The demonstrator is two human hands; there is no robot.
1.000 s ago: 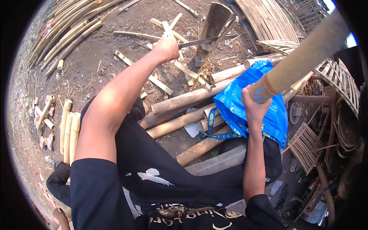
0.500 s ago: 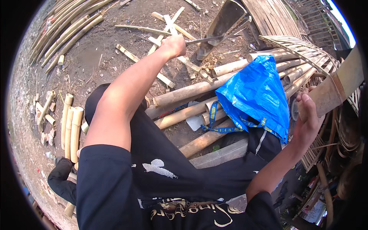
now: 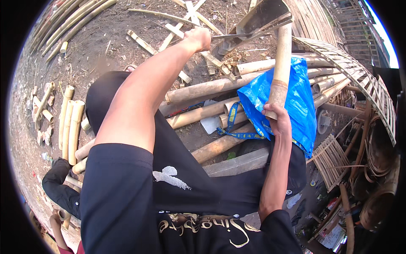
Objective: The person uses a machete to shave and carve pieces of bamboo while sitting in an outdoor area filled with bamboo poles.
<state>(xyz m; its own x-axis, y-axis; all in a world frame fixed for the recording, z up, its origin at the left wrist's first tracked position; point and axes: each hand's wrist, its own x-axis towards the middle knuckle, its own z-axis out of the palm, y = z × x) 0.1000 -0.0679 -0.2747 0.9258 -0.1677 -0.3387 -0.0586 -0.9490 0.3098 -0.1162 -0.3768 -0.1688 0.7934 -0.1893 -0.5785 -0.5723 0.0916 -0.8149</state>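
Observation:
My left hand [image 3: 198, 39] is closed in a fist around the handle of a knife. The long, thin blade of the knife [image 3: 230, 36] points right, towards a dark trough-shaped piece [image 3: 260, 21]. In my right hand [image 3: 279, 120], the near end of a thick bamboo piece [image 3: 281, 70] is gripped between thumb and fingers. The bamboo points away from me, in front of a blue plastic bag [image 3: 301, 99] draped over my right knee. Its far end reaches the edge of the trough-shaped piece.
Long bamboo poles [image 3: 203, 93] lie across the ground beyond my legs. Split bamboo strips [image 3: 171, 36] are strewn farther off. Short bamboo lengths [image 3: 69, 127] stand at left. A slatted bamboo frame [image 3: 359, 67] is at right. Another person's arm [image 3: 57, 228] shows at lower left.
My right hand has swung the bamboo piece from the far right inward, turning it to point away from me. My left hand still grips the knife and has shifted slightly.

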